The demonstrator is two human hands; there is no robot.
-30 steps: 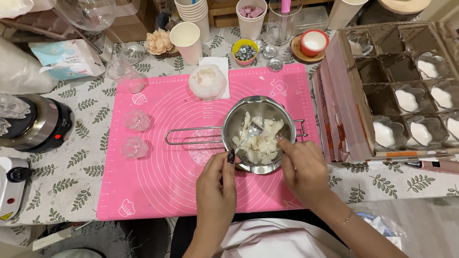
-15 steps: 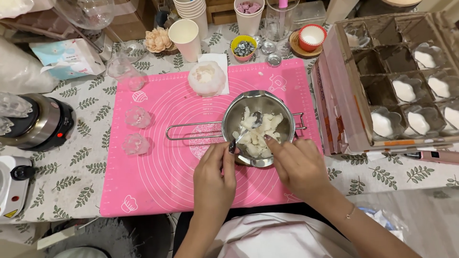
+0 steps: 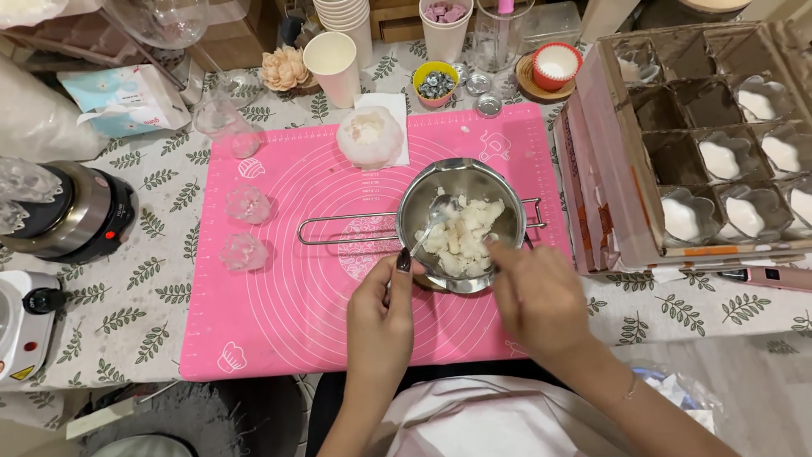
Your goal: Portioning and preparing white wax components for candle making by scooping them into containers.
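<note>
Pink silicone mat is the landmark, flat on a leaf-print tablecloth. Right of the mat, touching its edge, sits a cardboard divider box with white-filled clear moulds in several cells. Left of the mat stand a dark round heater with metal top and, below it, a white appliance. Beyond the mat's far edge: a white paper cup, a cup of purple pieces, a small yellow bowl, a red-rimmed cup on a wooden coaster, a peach flower shape. On the mat, right of centre, sits a steel pot with a wire handle pointing toward the mat's left; white waxy chunks fill it. Near the mat's far edge rests a white flower-shaped piece on a napkin; two small clear flower moulds lie by the mat's left side. Left hand is over the mat just near-side of the pot, fingers pinched narrow around a metal spoon whose bowl is in the chunks. Right hand is at the pot's near-right rim, loosely curled, index finger extended and touching the chunks, holding nothing.
</note>
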